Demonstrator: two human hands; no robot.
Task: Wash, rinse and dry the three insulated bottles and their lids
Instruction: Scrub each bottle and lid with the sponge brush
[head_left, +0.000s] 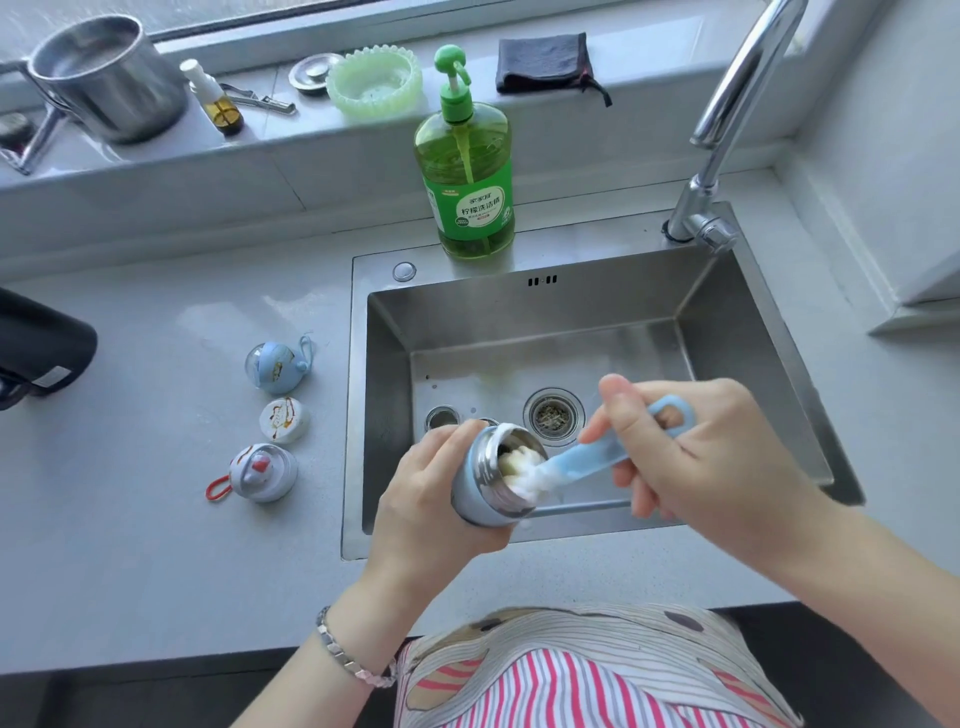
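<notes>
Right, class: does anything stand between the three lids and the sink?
Nothing visible: only bare counter separates the three lids from the sink rim. The left hand holds a bottle, the right hand a brush, over the basin.

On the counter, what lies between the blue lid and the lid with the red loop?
A round white lid with brown streaks lies between them, seen in the head view.
</notes>
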